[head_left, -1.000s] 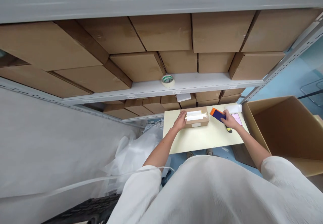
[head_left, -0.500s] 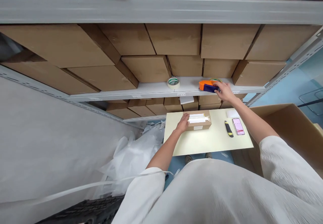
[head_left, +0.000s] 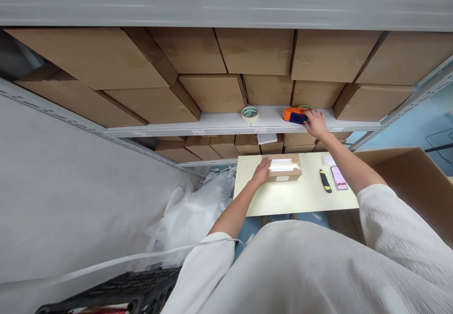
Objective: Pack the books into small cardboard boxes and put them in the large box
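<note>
My left hand (head_left: 262,171) grips the left end of a small cardboard box (head_left: 283,178), thumb near the front face and fingers along the top. White labels and shiny clear tape cover part of the box. My right hand (head_left: 316,123) is up at the shelf, its fingers closed around the right end of an orange and dark-blue tape dispenser (head_left: 294,115). The dispenser is at the shelf's front part; whether it bears fully on the shelf is hard to see. To its left lies a roll of cream tape (head_left: 250,114).
On the pale table (head_left: 276,205) lie a black-and-yellow utility knife (head_left: 325,181), a phone (head_left: 339,178) and a small white item (head_left: 328,160). Cardboard boxes (head_left: 255,52) fill the shelves. A large open carton (head_left: 406,177) stands right; white plastic wrapping (head_left: 193,219) lies left.
My right hand has shifted the tape dispenser slightly left and farther back over the shelf. My left hand stays on the box. The whole view has shifted a little.
</note>
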The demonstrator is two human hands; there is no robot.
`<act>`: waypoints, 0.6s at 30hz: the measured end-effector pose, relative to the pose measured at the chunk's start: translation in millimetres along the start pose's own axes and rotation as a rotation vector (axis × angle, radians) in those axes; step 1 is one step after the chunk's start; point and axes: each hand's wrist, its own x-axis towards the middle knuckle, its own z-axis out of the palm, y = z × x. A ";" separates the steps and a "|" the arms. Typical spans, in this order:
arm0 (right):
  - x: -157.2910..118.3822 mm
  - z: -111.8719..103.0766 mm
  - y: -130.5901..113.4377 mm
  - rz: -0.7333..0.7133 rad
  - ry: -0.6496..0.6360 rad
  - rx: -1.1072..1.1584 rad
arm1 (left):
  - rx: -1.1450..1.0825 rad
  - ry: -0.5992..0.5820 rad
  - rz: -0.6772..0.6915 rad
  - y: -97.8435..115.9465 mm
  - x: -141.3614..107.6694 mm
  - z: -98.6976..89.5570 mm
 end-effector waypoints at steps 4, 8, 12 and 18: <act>-22.0 2.4 -14.3 -0.004 0.089 -0.019 | 0.023 -0.009 0.022 -2.3 -0.9 -0.7; -75.8 29.5 -47.8 0.012 0.049 -0.001 | 0.078 -0.031 0.041 -0.9 -2.5 -2.9; -141.2 87.4 -98.0 0.015 -0.260 0.079 | 0.151 -0.002 0.079 6.9 -9.6 -2.5; -189.2 153.2 -145.9 0.034 -0.567 0.100 | 0.201 -0.047 0.181 14.2 -29.2 4.5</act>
